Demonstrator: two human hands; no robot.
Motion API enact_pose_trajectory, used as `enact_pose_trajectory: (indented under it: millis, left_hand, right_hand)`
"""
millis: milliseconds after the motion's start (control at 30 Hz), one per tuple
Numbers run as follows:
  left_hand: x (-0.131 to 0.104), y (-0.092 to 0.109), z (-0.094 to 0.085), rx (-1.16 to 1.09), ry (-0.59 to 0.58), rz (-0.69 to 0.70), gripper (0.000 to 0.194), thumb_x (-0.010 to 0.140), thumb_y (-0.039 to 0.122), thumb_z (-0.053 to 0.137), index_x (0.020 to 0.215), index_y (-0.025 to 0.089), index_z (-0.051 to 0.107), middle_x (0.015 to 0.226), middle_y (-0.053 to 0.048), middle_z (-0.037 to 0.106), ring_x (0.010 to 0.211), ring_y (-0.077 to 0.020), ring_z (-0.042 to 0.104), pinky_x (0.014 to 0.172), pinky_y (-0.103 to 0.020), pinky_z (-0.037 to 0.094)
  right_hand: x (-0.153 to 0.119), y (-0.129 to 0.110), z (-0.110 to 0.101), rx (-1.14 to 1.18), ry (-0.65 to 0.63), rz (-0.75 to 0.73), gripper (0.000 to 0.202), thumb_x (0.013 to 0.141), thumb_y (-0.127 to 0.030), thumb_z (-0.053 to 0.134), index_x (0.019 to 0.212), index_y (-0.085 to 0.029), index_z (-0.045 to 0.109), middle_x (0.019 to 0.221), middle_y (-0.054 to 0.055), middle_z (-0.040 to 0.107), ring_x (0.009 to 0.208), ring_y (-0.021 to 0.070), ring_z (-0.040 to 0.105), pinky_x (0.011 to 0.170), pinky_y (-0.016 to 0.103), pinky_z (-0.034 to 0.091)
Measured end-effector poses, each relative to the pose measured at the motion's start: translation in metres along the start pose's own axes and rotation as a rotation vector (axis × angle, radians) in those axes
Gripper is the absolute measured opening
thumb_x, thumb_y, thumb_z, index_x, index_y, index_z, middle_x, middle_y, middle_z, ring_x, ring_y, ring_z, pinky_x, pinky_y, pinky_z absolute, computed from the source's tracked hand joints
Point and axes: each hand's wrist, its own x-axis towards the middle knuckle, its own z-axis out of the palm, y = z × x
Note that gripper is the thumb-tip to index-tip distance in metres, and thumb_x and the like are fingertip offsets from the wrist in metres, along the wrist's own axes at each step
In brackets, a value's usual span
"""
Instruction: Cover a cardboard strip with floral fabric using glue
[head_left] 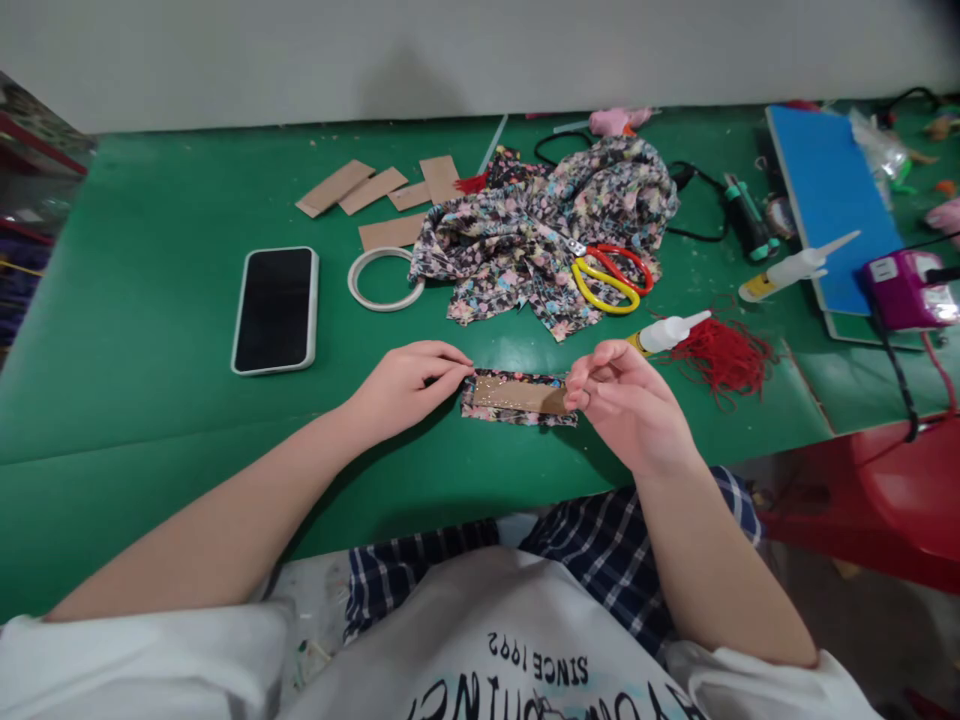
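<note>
A strip of brown cardboard [517, 395] lies on a piece of dark floral fabric [517, 418] on the green table, with fabric showing along its long edges. Small shiny specks dot the cardboard's face. My left hand [409, 390] rests at the left end, thumb and index finger closed on the fabric's upper corner. At the right end, my right hand [630, 405] is raised with curled fingers, the fingertips overlapping the strip's end. What those fingers pinch, if anything, is too small to make out. A glue bottle [664, 334] with a white nozzle lies just behind my right hand.
Beyond my hands lie crumpled floral cloth [547, 215], scissors [611, 280], a tape roll [354, 283] and several cardboard pieces [335, 188]. A phone [276, 310] is at left. Red threads [724, 355], a second glue bottle [787, 273], a cutter [748, 220] and a blue board [832, 190] are right.
</note>
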Motion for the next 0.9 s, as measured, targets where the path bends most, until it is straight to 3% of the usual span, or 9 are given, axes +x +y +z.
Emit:
enact_pose_trajectory:
  millis: [200, 333, 500, 667, 767, 900]
  left_hand:
    - [-0.001, 0.001, 0.000, -0.075, 0.027, -0.071, 0.031, 0.087, 0.034, 0.044, 0.085, 0.019, 0.071, 0.095, -0.004, 0.068, 0.086, -0.0145, 0.063, 0.080, -0.026, 0.049]
    - [-0.002, 0.001, -0.002, -0.163, 0.062, -0.178, 0.031, 0.087, 0.036, 0.045, 0.083, 0.017, 0.070, 0.094, -0.004, 0.069, 0.086, -0.0155, 0.064, 0.080, -0.027, 0.050]
    - [-0.001, 0.000, -0.002, -0.162, 0.115, -0.276, 0.029, 0.084, 0.038, 0.050, 0.083, 0.017, 0.070, 0.092, -0.003, 0.070, 0.083, -0.0154, 0.064, 0.077, -0.025, 0.050]
    - [0.001, 0.000, 0.000, -0.053, 0.130, -0.210, 0.023, 0.080, 0.037, 0.056, 0.078, 0.018, 0.069, 0.086, -0.002, 0.069, 0.076, -0.0141, 0.062, 0.069, -0.024, 0.049]
    - [0.001, 0.000, 0.002, -0.037, 0.122, -0.164, 0.021, 0.080, 0.036, 0.057, 0.079, 0.018, 0.067, 0.084, -0.002, 0.068, 0.073, -0.0130, 0.061, 0.067, -0.023, 0.048]
    - [-0.001, -0.001, 0.001, -0.032, 0.106, -0.173, 0.018, 0.078, 0.036, 0.059, 0.080, 0.019, 0.066, 0.079, 0.000, 0.067, 0.066, -0.0112, 0.059, 0.064, -0.022, 0.047]
  right_hand:
    - [0.000, 0.009, -0.002, 0.017, -0.042, -0.024, 0.017, 0.074, -0.023, 0.054, 0.089, -0.025, 0.046, 0.081, 0.000, 0.057, 0.070, 0.0129, 0.055, 0.072, 0.035, 0.051]
    - [-0.002, 0.013, -0.002, -0.047, 0.024, -0.133, 0.014, 0.075, -0.021, 0.057, 0.087, -0.025, 0.051, 0.076, -0.001, 0.058, 0.070, 0.0129, 0.057, 0.068, 0.032, 0.050]
    - [-0.004, 0.016, -0.002, -0.380, 0.124, -0.256, 0.009, 0.080, -0.022, 0.055, 0.089, -0.024, 0.055, 0.081, 0.001, 0.061, 0.076, 0.0144, 0.060, 0.073, 0.033, 0.051]
    - [0.002, 0.020, 0.001, -0.986, 0.002, -0.493, 0.022, 0.082, -0.017, 0.049, 0.098, -0.023, 0.062, 0.095, 0.005, 0.065, 0.096, 0.0201, 0.055, 0.087, 0.042, 0.045]
    - [0.006, 0.024, 0.001, -1.111, -0.040, -0.583, 0.025, 0.082, -0.014, 0.049, 0.102, -0.022, 0.063, 0.098, 0.005, 0.065, 0.100, 0.0207, 0.051, 0.090, 0.043, 0.043]
    - [0.008, 0.027, 0.000, -1.146, -0.059, -0.592, 0.026, 0.082, -0.014, 0.049, 0.103, -0.021, 0.063, 0.101, 0.006, 0.065, 0.103, 0.0210, 0.050, 0.093, 0.043, 0.042]
